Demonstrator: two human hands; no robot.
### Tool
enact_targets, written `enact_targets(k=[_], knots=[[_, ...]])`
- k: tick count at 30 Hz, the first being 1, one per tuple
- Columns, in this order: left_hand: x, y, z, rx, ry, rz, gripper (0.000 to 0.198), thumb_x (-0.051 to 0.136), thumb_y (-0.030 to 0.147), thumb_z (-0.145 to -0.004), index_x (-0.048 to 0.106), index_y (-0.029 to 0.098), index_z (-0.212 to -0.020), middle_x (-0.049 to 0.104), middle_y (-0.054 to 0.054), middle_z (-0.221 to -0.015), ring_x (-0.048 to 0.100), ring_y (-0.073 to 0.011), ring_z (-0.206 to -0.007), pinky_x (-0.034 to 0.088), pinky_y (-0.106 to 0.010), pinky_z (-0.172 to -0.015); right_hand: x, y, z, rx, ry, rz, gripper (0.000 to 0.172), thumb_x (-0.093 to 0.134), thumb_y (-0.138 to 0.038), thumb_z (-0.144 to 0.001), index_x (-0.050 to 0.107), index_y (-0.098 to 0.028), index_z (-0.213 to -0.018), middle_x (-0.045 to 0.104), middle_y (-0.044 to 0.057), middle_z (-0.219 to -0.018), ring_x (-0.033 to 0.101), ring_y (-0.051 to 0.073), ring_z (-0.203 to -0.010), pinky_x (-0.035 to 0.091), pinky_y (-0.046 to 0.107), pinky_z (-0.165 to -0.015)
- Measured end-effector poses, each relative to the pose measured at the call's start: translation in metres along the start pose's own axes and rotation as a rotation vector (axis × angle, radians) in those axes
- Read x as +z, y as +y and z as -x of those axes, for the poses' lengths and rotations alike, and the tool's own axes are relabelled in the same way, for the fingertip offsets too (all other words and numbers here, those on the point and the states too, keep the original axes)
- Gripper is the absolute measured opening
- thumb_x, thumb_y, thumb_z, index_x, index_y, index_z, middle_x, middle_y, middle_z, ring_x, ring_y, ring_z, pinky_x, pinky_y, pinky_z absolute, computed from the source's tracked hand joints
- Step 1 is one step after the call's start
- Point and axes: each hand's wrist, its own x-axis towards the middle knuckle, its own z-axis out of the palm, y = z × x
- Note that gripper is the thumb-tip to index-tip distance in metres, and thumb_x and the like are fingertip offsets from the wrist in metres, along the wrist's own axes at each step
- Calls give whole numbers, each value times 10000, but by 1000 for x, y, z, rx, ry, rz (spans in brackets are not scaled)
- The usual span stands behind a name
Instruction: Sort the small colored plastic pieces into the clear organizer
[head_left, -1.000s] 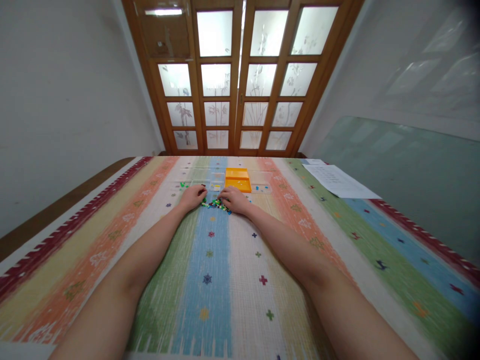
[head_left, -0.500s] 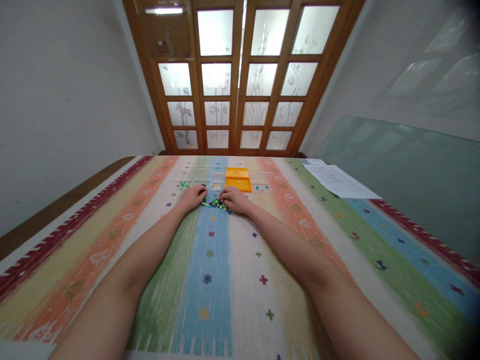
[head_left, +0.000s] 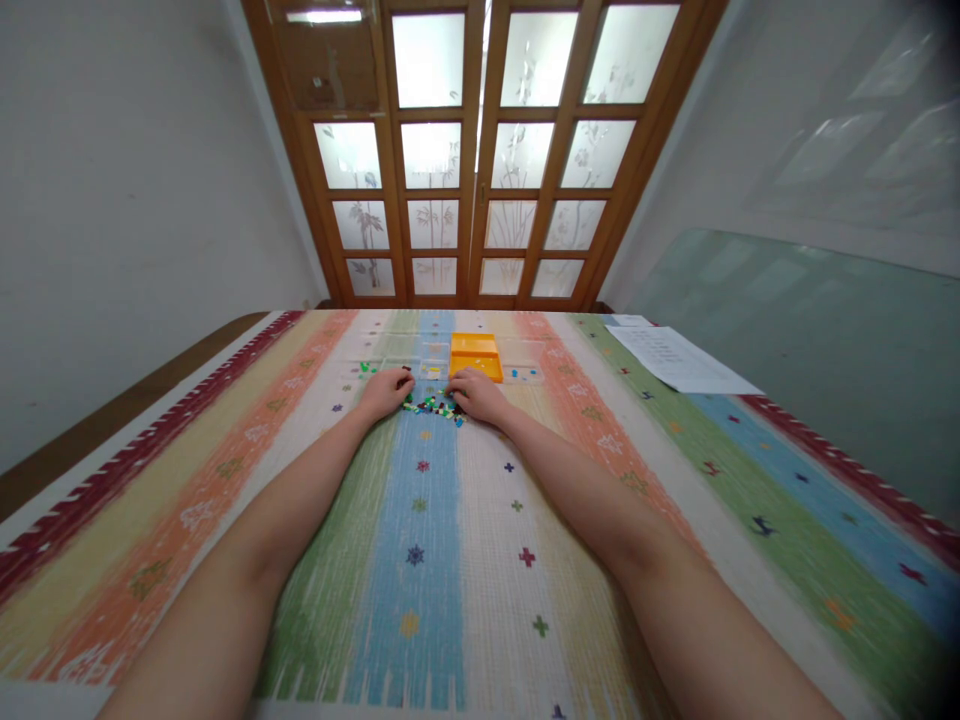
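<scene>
A small heap of tiny coloured pieces (head_left: 433,406), green, white, dark and blue, lies on the striped cloth between my hands. My left hand (head_left: 387,393) rests at the heap's left edge, its fingers curled together; whatever is in them is too small to make out. On the right side of the heap, my right hand (head_left: 478,394) has its fingers bent and drawn together, just in front of the open orange box (head_left: 475,344). Clear trays stand behind the hands: green pieces (head_left: 366,368) lie in the left one, yellow pieces (head_left: 434,370) in the middle, blue pieces (head_left: 525,374) on the right.
The striped tablecloth (head_left: 420,620) covers the table. Printed paper sheets (head_left: 679,360) lie at the right far side, beside a greenish glass panel (head_left: 810,350). Wooden doors with frosted panes (head_left: 433,155) stand beyond the table.
My right hand has shifted slightly right and back from the heap, showing more of the pieces. My left hand stays nearly where it was.
</scene>
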Motion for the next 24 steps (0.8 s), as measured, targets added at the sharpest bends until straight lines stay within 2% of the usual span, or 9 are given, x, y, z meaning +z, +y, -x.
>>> enact_targets(k=[4, 8, 20, 24], knots=[[0, 0, 0, -1, -2, 8, 260, 534, 354, -952, 749, 212, -921, 750, -50, -926, 644, -211, -825, 445, -321, -750, -1, 1, 0, 35, 21, 24, 227, 572, -129, -928, 790, -186, -956, 723, 87, -990, 598, 228, -992, 445, 339, -947], [0, 1, 0, -9, -4, 3, 267, 531, 361, -951, 752, 213, -928, 752, -55, -940, 648, -217, -840, 448, -325, -756, -1, -1, 1, -18, 7, -37, 244, 556, -103, -913, 788, -180, -916, 723, 75, -956, 616, 213, -959, 462, 313, -920], [0, 1, -1, -3, -11, 1, 278, 530, 378, -944, 754, 217, -916, 745, -53, -918, 645, -218, -831, 455, -325, -756, -1, -6, 1, -112, -65, 82, 257, 583, -137, -939, 810, -196, -1043, 757, 96, -1093, 650, 224, -1024, 464, 332, -975], [-1, 2, 0, -13, -12, -3, 278, 528, 372, -950, 756, 217, -919, 747, -56, -922, 647, -219, -834, 458, -323, -755, -1, -6, -1, -105, -81, 83, 262, 579, -125, -936, 815, -192, -1030, 766, 96, -1086, 659, 221, -1017, 466, 329, -978]])
